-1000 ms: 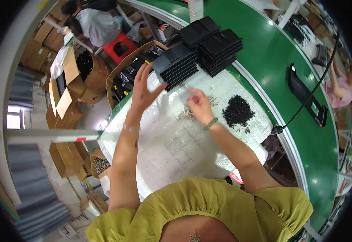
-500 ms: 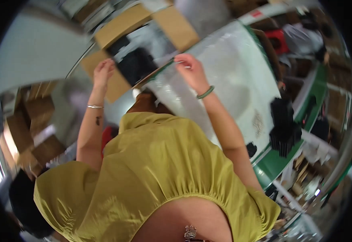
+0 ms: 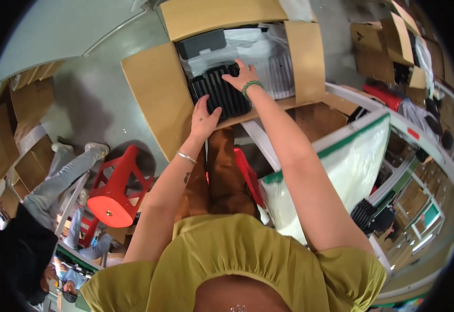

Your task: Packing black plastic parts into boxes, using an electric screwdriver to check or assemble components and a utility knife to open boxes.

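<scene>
Inside an open cardboard box (image 3: 305,62) lies a black ribbed plastic piece (image 3: 224,92), or a stack of them; I cannot tell which. My left hand (image 3: 205,120) is at its near left edge, thumb and fingers apart. At its far right edge is my right hand (image 3: 246,80), with the thumb stretched toward the ribs and the other fingers spread. Both hands look open; whether the fingertips press on the piece is unclear. Clear plastic wrapping (image 3: 247,44) covers other contents, and a dark grey piece (image 3: 202,44) sits in the box's far left corner.
To my right stands a table (image 3: 336,171) with a green edge and plastic-covered top, holding a black ribbed stack (image 3: 363,213). A red stool (image 3: 115,200) is on the left, near another person's legs (image 3: 63,174). More cartons (image 3: 378,52) stand at the far right.
My view has swung toward the box. Both hands, earlier raised apart near the table corner and the box's flap, are now down at the black ribbed piece.
</scene>
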The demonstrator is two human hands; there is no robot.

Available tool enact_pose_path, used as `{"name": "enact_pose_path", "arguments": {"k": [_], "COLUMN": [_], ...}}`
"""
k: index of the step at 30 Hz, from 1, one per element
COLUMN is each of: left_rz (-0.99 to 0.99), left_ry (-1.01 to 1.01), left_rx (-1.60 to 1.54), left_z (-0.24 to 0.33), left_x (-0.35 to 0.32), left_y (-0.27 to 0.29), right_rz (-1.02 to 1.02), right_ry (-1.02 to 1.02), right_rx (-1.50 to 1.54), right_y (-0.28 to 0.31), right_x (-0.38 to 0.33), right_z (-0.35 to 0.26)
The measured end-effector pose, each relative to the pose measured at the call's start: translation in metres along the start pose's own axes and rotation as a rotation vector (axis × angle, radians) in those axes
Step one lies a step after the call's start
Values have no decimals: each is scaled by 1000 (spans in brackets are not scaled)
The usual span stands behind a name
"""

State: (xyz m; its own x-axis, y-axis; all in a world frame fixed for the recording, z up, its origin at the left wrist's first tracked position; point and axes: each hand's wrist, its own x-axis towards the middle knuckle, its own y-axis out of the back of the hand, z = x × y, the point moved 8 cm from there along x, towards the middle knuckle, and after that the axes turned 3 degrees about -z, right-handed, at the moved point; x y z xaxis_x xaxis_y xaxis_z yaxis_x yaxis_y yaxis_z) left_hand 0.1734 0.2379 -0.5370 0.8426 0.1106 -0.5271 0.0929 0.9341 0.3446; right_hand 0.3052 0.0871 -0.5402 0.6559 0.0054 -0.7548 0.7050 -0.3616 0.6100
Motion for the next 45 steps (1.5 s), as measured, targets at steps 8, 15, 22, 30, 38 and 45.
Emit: {"name": "enact_pose_path", "arguments": {"k": [8, 15, 22, 30, 38, 45], "left_rz": [-30, 61, 30, -90, 189, -124], "left_ry": [-86, -26, -50, 123, -3, 389], "left_rx": [770, 822, 874, 774, 157, 175], "left_z": [42, 61, 79, 73, 38, 13], "left_x": [100, 72, 65, 67, 47, 61], "left_y": [-4, -41, -54, -72, -46, -47], "right_rz": [220, -187, -349, -417, -240, -117], "right_ry": [-165, -324, -350, -237, -64, 7], "right_rx": [426, 719, 837, 662, 525, 354], "right_y": [-36, -47, -49, -43, -50, -49], "right_x": [16, 15, 16, 14, 24, 20], "right_z": [65, 84, 98, 90, 87, 98]}}
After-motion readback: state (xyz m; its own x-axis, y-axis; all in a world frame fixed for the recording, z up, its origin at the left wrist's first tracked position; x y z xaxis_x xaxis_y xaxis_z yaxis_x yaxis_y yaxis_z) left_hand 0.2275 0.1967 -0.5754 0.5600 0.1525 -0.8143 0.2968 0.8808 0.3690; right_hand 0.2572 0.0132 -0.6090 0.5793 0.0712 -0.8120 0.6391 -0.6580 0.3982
